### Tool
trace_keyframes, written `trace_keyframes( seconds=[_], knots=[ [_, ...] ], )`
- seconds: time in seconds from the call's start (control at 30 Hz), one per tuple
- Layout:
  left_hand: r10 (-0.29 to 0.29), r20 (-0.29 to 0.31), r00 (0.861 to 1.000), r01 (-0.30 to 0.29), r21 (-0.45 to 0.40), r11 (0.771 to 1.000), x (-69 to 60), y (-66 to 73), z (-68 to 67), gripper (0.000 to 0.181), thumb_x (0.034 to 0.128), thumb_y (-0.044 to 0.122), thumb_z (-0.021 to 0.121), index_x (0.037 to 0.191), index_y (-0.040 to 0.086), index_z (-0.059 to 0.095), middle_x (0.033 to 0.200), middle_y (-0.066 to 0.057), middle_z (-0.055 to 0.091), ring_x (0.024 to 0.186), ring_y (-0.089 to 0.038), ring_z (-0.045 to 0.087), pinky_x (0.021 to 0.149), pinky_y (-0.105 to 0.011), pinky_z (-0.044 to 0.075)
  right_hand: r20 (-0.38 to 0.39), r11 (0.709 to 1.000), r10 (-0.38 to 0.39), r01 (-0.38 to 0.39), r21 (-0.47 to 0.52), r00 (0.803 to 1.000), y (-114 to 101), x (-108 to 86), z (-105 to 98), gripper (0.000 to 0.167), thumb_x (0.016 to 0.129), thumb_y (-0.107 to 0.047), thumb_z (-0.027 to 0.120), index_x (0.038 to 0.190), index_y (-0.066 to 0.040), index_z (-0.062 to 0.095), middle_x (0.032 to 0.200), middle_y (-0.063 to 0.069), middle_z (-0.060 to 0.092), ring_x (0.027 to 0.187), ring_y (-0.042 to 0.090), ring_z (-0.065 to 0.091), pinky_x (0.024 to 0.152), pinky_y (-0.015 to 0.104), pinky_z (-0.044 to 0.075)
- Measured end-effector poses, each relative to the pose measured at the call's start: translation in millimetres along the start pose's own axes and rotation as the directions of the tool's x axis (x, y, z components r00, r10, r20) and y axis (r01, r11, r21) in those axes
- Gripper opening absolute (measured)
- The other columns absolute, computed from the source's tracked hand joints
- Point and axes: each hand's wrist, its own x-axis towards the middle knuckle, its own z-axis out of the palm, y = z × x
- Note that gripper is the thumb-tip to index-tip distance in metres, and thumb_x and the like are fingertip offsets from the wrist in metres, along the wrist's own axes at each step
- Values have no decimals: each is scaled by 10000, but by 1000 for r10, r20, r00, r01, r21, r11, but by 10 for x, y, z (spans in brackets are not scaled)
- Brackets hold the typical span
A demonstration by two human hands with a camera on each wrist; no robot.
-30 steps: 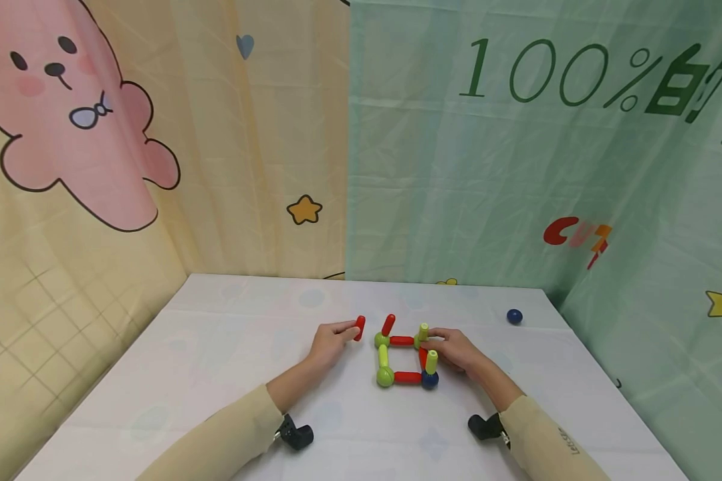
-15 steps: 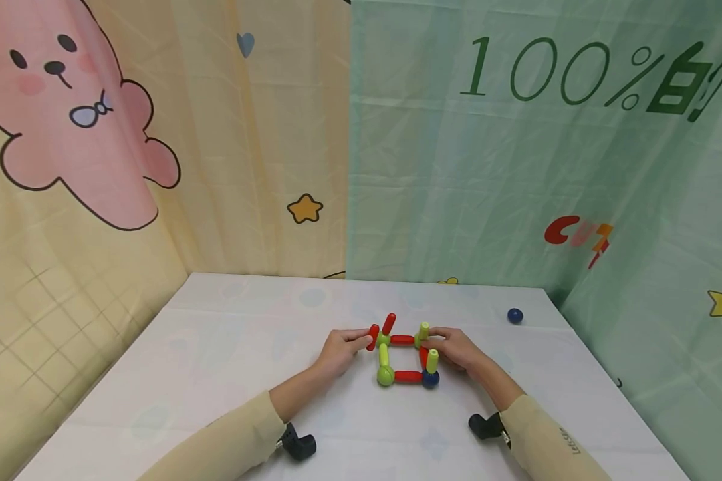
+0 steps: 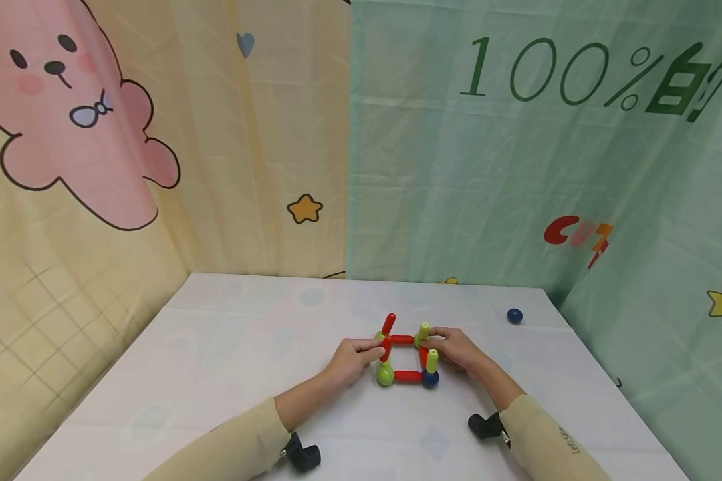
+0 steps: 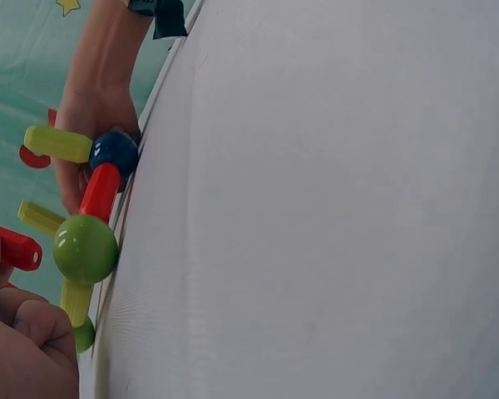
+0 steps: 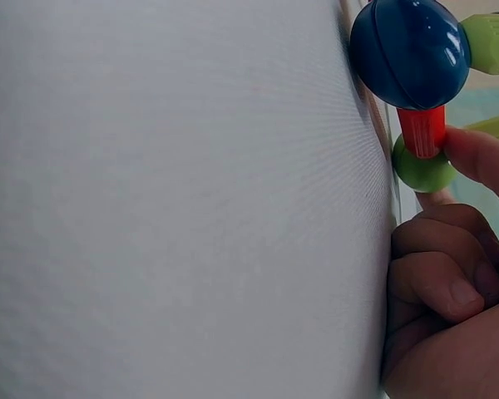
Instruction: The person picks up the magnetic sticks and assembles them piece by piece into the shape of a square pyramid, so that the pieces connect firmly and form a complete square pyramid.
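Observation:
A square frame of rods and balls lies on the table, with green balls and one dark blue ball at its corners. My left hand pinches a loose red rod between thumb and fingers. That rod is held above the left side, close to the near-left green ball; the left wrist view shows a gap between them. With thumb and finger, my right hand grips the far-right green ball. Yellow-green rods stand up from both right corners, and a red rod rises from the far-left one.
A separate dark blue ball lies at the far right of the white-covered table. Patterned curtains hang behind and along the sides. Each wrist carries a small black device.
My left hand has moved right and toward the near side, carrying the red rod from outside the frame to above its left side. The right hand keeps its place on the frame.

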Motion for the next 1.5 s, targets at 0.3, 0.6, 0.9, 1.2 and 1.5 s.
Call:
trace_keyframes(
  seconds=[0.3, 0.6, 0.9, 1.2, 1.5],
  knots=[
    [-23, 43, 999, 26, -73, 997, -72, -5, 60, 366, 949, 176, 692, 1289, 39, 677, 1169, -61, 694, 652, -94, 384, 548, -193, 326, 7, 1000, -5, 5, 9, 1000, -5, -15, -3, 469, 913, -326, 693, 1329, -115, 649, 579, -54, 347, 476, 137, 302, 489, 251, 261],
    [-94, 86, 992, 105, -138, 985, -107, -57, 37, 395, 951, 219, 696, 1327, 101, 669, 651, 56, 451, 476, -99, 242, 454, -207, 236, 4, 1000, 4, -4, 6, 1000, -32, -16, 3, 467, 914, -319, 690, 1330, -110, 648, 612, -43, 355, 484, 136, 295, 506, 253, 258],
    [-76, 95, 993, 90, -151, 984, -111, -57, 40, 392, 917, 224, 734, 1286, 96, 699, 594, 60, 376, 476, -111, 268, 468, -206, 259, 9, 1000, -17, 17, -17, 1000, -4, -17, -10, 500, 910, -359, 703, 1338, -108, 642, 866, 14, 540, 628, 153, 401, 603, 279, 314],
    [-56, 43, 998, 59, -77, 995, -131, -55, 90, 317, 913, 222, 731, 1197, 82, 743, 892, 10, 595, 765, -143, 465, 595, -231, 367, 24, 1000, -30, 30, -3, 999, 51, -202, -115, 352, 955, -279, 624, 1278, -142, 659, 579, -12, 388, 459, 166, 340, 476, 258, 299],
    [-36, 24, 999, 37, -41, 998, -124, -22, 86, 296, 903, 227, 743, 1165, 91, 757, 730, 17, 519, 727, -143, 465, 595, -231, 363, 248, 987, -160, 160, 21, 955, -17, -559, -335, 451, 942, -194, 653, 1369, -84, 559, 656, -6, 431, 545, 149, 388, 522, 255, 339]
  ],
)
